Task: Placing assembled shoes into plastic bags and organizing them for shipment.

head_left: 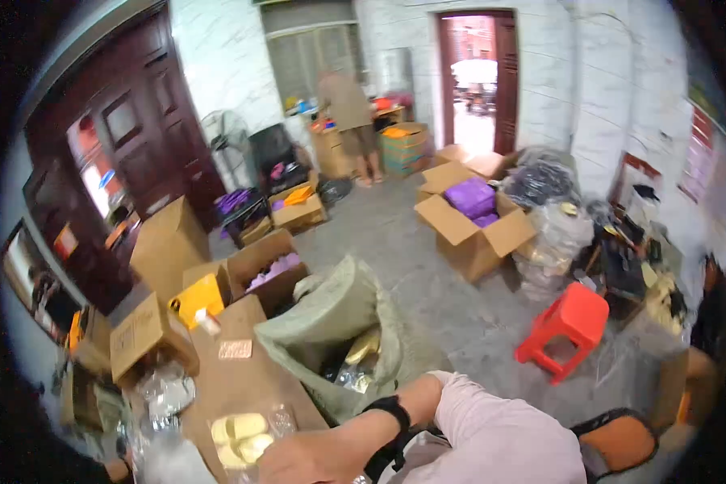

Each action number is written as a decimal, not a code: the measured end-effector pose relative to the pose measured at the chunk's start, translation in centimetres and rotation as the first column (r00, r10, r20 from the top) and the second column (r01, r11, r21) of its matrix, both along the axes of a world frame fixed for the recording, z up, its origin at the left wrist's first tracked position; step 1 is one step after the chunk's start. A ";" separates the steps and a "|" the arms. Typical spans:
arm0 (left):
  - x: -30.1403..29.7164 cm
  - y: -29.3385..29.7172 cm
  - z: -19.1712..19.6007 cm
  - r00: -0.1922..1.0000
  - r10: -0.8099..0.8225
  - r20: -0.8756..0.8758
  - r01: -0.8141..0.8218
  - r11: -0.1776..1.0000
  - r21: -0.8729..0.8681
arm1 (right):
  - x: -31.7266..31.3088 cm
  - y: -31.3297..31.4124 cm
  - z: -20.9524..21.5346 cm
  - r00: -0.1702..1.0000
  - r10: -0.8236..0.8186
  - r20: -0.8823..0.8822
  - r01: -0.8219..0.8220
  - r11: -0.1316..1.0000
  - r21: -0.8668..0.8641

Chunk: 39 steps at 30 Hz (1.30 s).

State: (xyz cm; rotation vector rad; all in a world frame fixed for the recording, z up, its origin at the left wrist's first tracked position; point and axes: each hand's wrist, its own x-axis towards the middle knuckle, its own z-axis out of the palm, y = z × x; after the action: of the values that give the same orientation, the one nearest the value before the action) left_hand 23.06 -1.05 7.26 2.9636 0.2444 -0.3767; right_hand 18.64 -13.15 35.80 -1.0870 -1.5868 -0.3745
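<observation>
My right hand [302, 458] reaches in from the lower right, with a black band [391, 419] on the wrist and a pale pink sleeve above it. It lies against the edge of a clear packet of pale yellow pieces [238, 437], which rests on a brown cardboard surface [234, 379]. The lower edge of the picture cuts off the fingers, so the grip is hidden. More crumpled clear packets [165, 391] lie to the left. My left hand is out of view.
An open grey-green sack [323, 319] with wrapped items stands just beyond the hand. Open cardboard boxes [266, 266] crowd the left. A box of purple goods [472, 218] and a red plastic stool [569, 323] stand on the concrete floor. A person [351, 121] works at the far wall.
</observation>
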 end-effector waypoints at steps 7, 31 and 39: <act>-15.0 7.3 -7.8 0.848 0.417 -0.329 -0.390 0.909 0.147 | -5.6 -0.2 8.5 0.948 0.010 0.319 -0.145 0.904 0.401; -24.6 9.3 -16.8 0.134 0.985 -0.106 -0.542 -0.016 -0.841 | -13.0 -6.0 4.8 0.914 -0.093 0.395 0.160 0.977 -0.142; -22.9 8.3 -15.9 0.194 0.977 -0.089 -0.547 0.032 -0.836 | -5.5 0.8 2.2 0.907 0.324 0.270 -0.247 0.927 -0.281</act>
State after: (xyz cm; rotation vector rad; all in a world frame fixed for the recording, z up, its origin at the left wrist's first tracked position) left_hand 0.20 7.27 -8.64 1.4667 1.3138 0.4656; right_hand 13.13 -12.37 37.96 -0.9852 -2.0896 -0.1595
